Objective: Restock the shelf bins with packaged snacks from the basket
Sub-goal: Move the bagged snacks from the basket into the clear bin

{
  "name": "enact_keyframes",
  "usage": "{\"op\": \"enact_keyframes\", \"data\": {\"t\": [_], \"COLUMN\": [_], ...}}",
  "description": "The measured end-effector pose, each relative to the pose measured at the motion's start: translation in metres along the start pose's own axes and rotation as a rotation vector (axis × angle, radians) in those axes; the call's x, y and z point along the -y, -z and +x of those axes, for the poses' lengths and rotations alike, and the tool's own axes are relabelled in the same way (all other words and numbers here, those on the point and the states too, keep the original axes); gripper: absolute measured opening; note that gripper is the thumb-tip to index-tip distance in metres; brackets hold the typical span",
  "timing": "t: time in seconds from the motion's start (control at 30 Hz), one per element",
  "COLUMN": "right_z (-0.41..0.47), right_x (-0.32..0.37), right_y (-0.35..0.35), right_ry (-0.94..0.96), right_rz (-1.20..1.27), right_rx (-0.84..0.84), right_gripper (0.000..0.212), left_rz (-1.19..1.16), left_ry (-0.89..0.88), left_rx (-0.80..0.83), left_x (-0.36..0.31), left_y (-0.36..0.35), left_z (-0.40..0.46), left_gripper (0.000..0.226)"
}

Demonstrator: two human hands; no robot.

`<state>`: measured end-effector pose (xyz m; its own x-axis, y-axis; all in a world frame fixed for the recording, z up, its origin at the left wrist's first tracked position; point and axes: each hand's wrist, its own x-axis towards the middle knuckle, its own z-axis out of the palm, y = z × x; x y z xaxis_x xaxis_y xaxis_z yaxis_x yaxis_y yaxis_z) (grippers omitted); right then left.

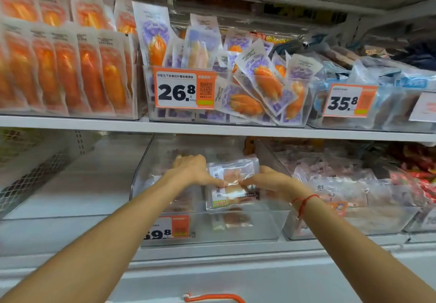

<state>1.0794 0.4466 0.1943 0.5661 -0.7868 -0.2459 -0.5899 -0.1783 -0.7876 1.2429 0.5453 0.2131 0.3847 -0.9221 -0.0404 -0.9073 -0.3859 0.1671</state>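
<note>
Snack packet (232, 182): clear pack, pale label strip, orange-brown contents; held inside the clear bin (165, 210) on the lower shelf, above loose packs on the bin floor.
Left hand (192, 170): on the packet's left edge, thumb pinching the front face.
Right hand (269, 182): on the right edge, fingers curled round the pack; red string at the wrist.
Price tag (168, 228): on the bin front, below the fingers.
Upper shelf (212, 129): above the fingers, purple packs (266, 83) in a bin, orange packs (66, 71) to their left.
</note>
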Motion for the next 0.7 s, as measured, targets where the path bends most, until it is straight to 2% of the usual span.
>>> {"op": "enact_keyframes", "data": {"t": [0.13, 0.23, 0.27, 0.33, 0.5, 0.63, 0.7], "right_z": [0.017, 0.029, 0.031, 0.029, 0.030, 0.038, 0.041], "right_x": [-0.009, -0.020, -0.021, -0.019, -0.008, -0.009, -0.011], "right_y": [-0.007, -0.012, -0.014, -0.018, -0.017, -0.014, -0.013], "right_ry": [-0.254, -0.279, -0.291, -0.318, -0.286, -0.343, -0.376], "right_rz": [-0.155, -0.236, -0.272, -0.354, -0.465, -0.482, -0.441], "right_rx": [0.227, 0.293, 0.294, 0.293, 0.264, 0.248, 0.251], "right_gripper": [0.025, 0.025, 0.027, 0.046, 0.053, 0.061, 0.049], "left_rz": [0.240, 0.413, 0.460, 0.516, 0.384, 0.324, 0.317], "left_ry": [-0.032, -0.063, -0.089, -0.140, -0.261, -0.189, -0.155], "left_rx": [0.127, 0.167, 0.164, 0.153, 0.329, 0.487, 0.559], "left_x": [-0.003, -0.007, -0.008, -0.009, -0.016, -0.027, -0.028], "left_y": [-0.012, -0.025, -0.030, -0.033, -0.031, -0.039, -0.042], "left_z": [0.015, 0.024, 0.026, 0.027, 0.042, 0.060, 0.067], "left_gripper": [0.071, 0.087, 0.090, 0.092, 0.079, 0.082, 0.071]}}
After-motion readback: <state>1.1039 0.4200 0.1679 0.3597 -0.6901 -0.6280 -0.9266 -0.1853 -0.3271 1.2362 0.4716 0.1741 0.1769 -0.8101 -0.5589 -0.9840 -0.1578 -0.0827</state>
